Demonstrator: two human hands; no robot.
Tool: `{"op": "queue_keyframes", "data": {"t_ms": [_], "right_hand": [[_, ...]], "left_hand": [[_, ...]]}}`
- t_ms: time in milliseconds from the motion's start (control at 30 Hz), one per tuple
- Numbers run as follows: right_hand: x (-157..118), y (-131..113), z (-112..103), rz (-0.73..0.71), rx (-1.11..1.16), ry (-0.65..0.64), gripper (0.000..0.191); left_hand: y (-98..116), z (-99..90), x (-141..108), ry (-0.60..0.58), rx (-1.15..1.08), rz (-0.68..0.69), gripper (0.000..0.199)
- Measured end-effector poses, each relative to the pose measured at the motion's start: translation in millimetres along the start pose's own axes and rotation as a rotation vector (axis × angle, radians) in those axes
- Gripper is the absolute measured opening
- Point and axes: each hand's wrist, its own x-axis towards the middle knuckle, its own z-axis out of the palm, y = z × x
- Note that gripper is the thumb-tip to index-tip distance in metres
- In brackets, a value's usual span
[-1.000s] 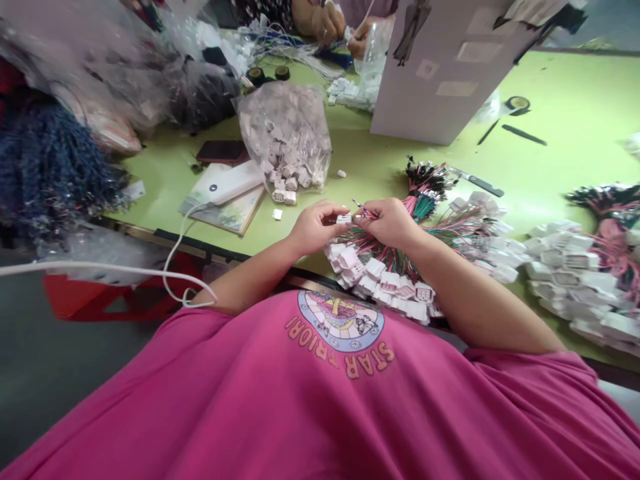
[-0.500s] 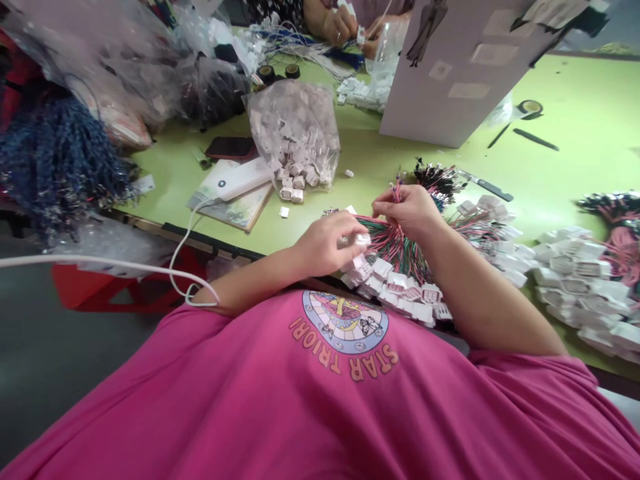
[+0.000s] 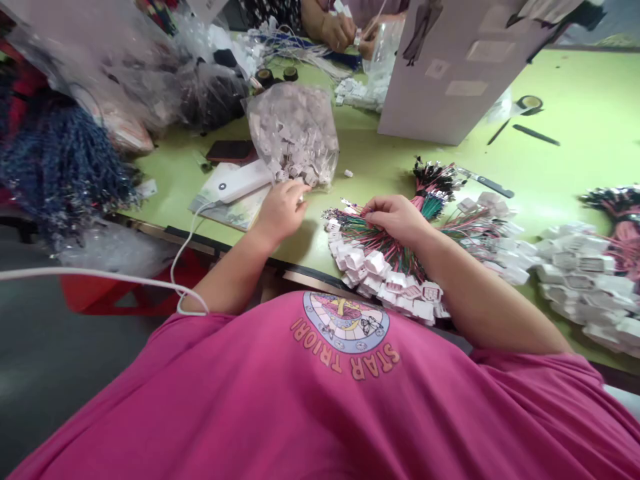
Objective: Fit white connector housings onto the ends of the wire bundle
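My left hand is at the mouth of a clear plastic bag of small white connector housings. Its thumb and fingers close on a white connector housing, mostly covered by the fingers. Over a bundle of thin red and green wires, my right hand is closed, pinching wires near their metal-tipped ends. White connector housings hang on the near ends of that bundle, along the table's front edge.
A white power bank with a cable lies on a booklet, beside a phone. Further wire bundles with white connectors lie to the right, near a cutter knife. A grey board stands behind; across the table a co-worker's hands handle white parts.
My left hand has moved away from the wire bundle, leftward and forward to the bag. The housings at the bag's mouth are now partly covered. My right hand has lowered slightly over the wires.
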Motion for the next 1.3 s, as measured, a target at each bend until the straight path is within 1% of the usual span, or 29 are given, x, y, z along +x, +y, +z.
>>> {"op": "queue_keyframes", "data": {"t_ms": [33, 67, 100, 167, 233, 333, 400, 433, 533, 600, 667, 700, 767, 867, 967, 1167, 1233, 1300], "right_hand": [[-0.4, -0.9, 0.5, 0.007, 0.005, 0.014, 0.012], [-0.8, -1.8, 0.9, 0.012, 0.01, 0.025, 0.012], [-1.2, -2.7, 1.1, 0.011, 0.011, 0.034, 0.011], [-2.2, -4.0, 0.8, 0.006, 0.0, 0.042, 0.011], [-3.2, -4.4, 0.1, 0.009, -0.013, 0.042, 0.011], [-3.6, -3.0, -0.8, 0.017, -0.027, 0.045, 0.011], [-3.1, -0.9, -0.8, 0.002, -0.031, 0.056, 0.012], [-2.8, 0.2, -0.6, -0.006, -0.03, 0.061, 0.012], [-2.7, 2.3, -0.1, -0.015, -0.005, 0.078, 0.012], [-3.4, 2.4, 0.1, -0.014, 0.025, 0.082, 0.011], [-4.2, 2.3, 0.0, -0.018, 0.052, 0.084, 0.01], [-4.5, 2.4, 0.0, -0.023, 0.058, 0.085, 0.011], [-4.4, 3.5, 0.1, -0.038, 0.049, 0.092, 0.013], [-3.4, 5.9, 0.7, -0.077, -0.003, 0.126, 0.015], [-3.1, 6.6, 1.3, -0.116, -0.093, 0.172, 0.016], [-5.1, 2.1, 2.1, -0.159, -0.226, 0.187, 0.014], [-5.7, 1.1, 2.6, -0.175, -0.248, 0.195, 0.014], [-6.0, 1.0, 3.4, -0.192, -0.281, 0.199, 0.014]], "left_hand": [[-14.8, 5.1, 5.3, -0.031, 0.044, -0.043, 0.036], [-27.0, 10.1, 9.9, -0.068, 0.065, -0.055, 0.037], [-36.4, 14.8, 13.7, -0.117, 0.077, -0.067, 0.036], [-47.2, 21.5, 18.3, -0.189, 0.057, -0.089, 0.03], [-48.6, 23.4, 20.0, -0.218, 0.043, -0.115, 0.028], [-36.3, 18.8, 20.3, -0.122, -0.131, -0.13, 0.038], [-20.0, 14.3, 20.3, -0.07, -0.344, -0.154, 0.039], [-10.3, 12.5, 20.4, -0.078, -0.48, -0.187, 0.037], [19.9, 10.3, 21.4, -0.225, -1.091, -0.395, 0.029], [36.5, 11.7, 22.1, -0.31, -1.456, -0.486, 0.029], [48.5, 15.1, 22.3, -0.362, -1.685, -0.509, 0.032], [53.1, 17.4, 22.2, -0.366, -1.748, -0.51, 0.035], [60.1, 22.1, 21.8, -0.347, -1.781, -0.513, 0.042], [66.9, 27.3, 21.6, -0.35, -1.736, -0.516, 0.049], [70.1, 28.4, 21.6, -0.377, -1.699, -0.518, 0.048], [71.6, 28.1, 20.3, -0.336, -1.61, -0.511, 0.048], [71.2, 29.5, 19.6, -0.321, -1.58, -0.492, 0.049], [70.5, 31.7, 19.1, -0.281, -1.508, -0.456, 0.049]]}}
